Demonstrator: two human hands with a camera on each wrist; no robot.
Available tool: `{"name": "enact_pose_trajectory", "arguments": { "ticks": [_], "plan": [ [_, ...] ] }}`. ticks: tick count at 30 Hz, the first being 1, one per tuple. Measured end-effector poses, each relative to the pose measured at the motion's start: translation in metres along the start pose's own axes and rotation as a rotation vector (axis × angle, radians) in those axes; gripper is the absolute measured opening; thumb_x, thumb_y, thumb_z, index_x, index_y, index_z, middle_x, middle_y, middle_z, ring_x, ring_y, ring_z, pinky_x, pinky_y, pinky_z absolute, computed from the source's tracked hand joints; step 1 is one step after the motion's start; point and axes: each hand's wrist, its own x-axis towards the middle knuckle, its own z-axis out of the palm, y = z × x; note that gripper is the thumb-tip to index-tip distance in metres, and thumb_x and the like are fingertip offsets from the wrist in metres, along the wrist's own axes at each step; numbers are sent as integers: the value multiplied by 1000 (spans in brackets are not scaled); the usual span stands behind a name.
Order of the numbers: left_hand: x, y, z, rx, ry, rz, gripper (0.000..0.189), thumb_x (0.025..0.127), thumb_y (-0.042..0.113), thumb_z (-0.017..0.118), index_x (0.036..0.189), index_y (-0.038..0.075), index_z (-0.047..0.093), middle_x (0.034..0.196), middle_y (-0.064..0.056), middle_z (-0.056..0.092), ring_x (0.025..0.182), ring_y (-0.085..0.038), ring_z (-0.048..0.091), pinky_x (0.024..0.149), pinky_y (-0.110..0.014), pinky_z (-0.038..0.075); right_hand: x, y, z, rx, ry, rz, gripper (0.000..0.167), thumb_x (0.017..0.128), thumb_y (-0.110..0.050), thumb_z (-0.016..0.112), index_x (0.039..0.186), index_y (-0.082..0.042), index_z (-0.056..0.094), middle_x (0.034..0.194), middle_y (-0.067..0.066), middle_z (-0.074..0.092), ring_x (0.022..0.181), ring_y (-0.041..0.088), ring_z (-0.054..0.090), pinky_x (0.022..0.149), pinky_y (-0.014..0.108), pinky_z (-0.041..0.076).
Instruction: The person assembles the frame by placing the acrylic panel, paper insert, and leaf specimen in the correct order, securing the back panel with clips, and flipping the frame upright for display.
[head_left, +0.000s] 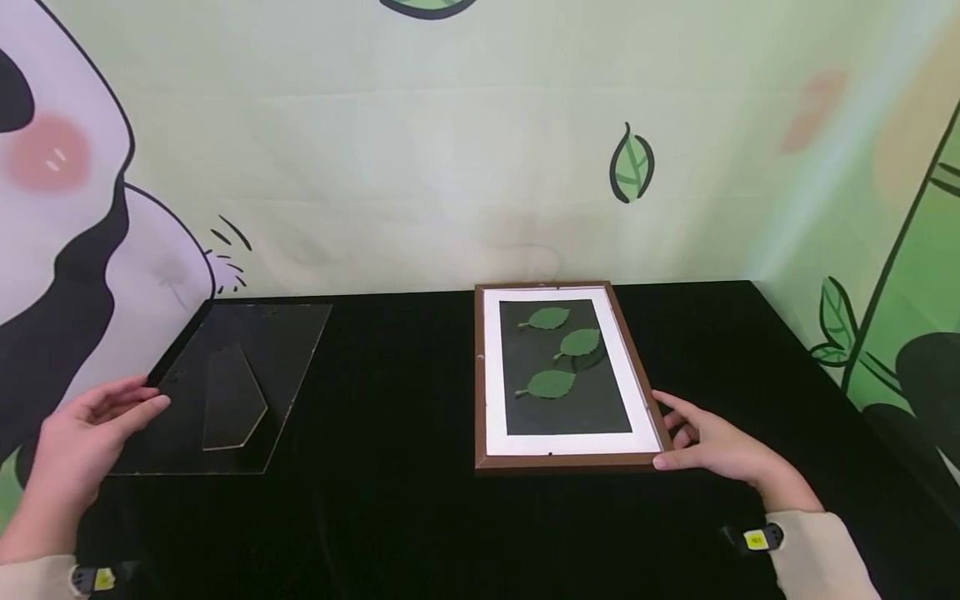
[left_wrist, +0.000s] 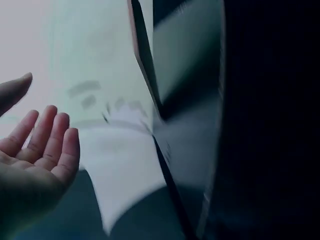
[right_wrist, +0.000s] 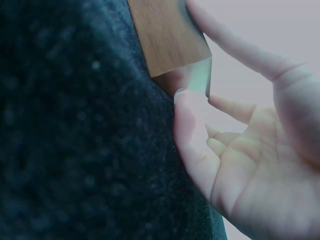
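Observation:
A brown wooden picture frame (head_left: pixel 491 462) lies face up on the table, with a white mat around a black panel. Three green leaves (head_left: pixel 551 384) are set one below another on that panel. My right hand (head_left: pixel 716 446) holds the frame's near right corner, thumb at the corner and fingers along the right side; the right wrist view shows the wooden corner (right_wrist: pixel 172 37) between thumb and index finger. On the left lies a black backing board (head_left: pixel 288 350) with a stand flap (head_left: pixel 232 400). Beside its left edge, my left hand (head_left: pixel 82 437) hangs with fingers loosely bent, holding nothing.
A black-covered table (head_left: pixel 397 525) carries both things. Its back edge meets a wall cloth (head_left: pixel 420 183) printed with a panda and leaves, which also runs along the right side. The board reaches the table's left edge.

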Motion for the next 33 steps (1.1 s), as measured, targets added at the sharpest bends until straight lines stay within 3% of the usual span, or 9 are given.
{"name": "enact_pose_trajectory", "arguments": {
  "ticks": [5,8,10,12,15,16,19,22,33],
  "plan": [
    [14,-37,-12,-56,44,-39,67,93,38,62,148,9,37,90,35,42,92,12,41,112,-52,27,0,-1,0,3,1,-4,102,76,-29,82,152,-2,18,123,23,44,89,25,54,74,35,47],
    [28,-66,-18,-78,45,-39,68,93,35,62,150,11,34,92,35,42,91,14,40,110,-35,35,0,-1,0,1,1,-3,102,76,-29,82,152,-2,18,122,23,44,89,25,53,73,35,47],
    [40,-90,-20,-103,45,-42,67,92,33,64,150,16,35,93,36,43,89,16,41,96,-18,45,0,-1,0,-1,0,-2,102,76,-30,82,152,-2,18,122,23,44,89,25,53,73,35,47],
    [51,-114,-20,-115,54,-40,68,91,32,66,149,16,35,93,35,44,86,17,43,75,-6,45,0,-1,0,-2,-1,0,102,76,-30,82,152,-2,18,122,23,45,89,25,53,73,34,47],
    [63,-141,-18,-85,71,-81,72,90,34,67,150,17,33,95,36,42,89,17,42,69,-5,40,0,-1,0,0,-3,2,102,76,-30,82,152,-2,18,122,23,44,89,25,53,73,34,47],
    [65,-145,-18,-79,73,-100,75,90,35,67,152,14,30,102,32,47,98,13,46,80,-8,42,0,-1,0,1,-4,2,102,77,-30,82,152,-2,18,122,23,44,89,25,53,73,34,47],
    [67,-150,-15,-43,73,-174,79,91,39,63,154,13,23,134,10,50,128,-4,43,109,-28,35,0,-1,-1,7,-5,2,102,77,-29,82,152,-2,18,123,23,44,89,24,53,74,34,47],
    [66,-144,-13,-49,64,-223,81,93,38,60,155,10,16,157,-15,24,145,-26,23,115,-50,21,-1,-1,-1,8,-8,-9,101,77,-27,81,151,-1,17,122,23,45,89,24,53,73,34,47],
    [43,-102,-13,37,-33,-253,87,94,37,57,152,-1,4,156,-30,8,142,-48,10,111,-61,18,-2,-2,1,5,-7,-9,101,78,-26,81,151,0,16,123,23,45,89,23,53,73,34,47]
  ]
}}
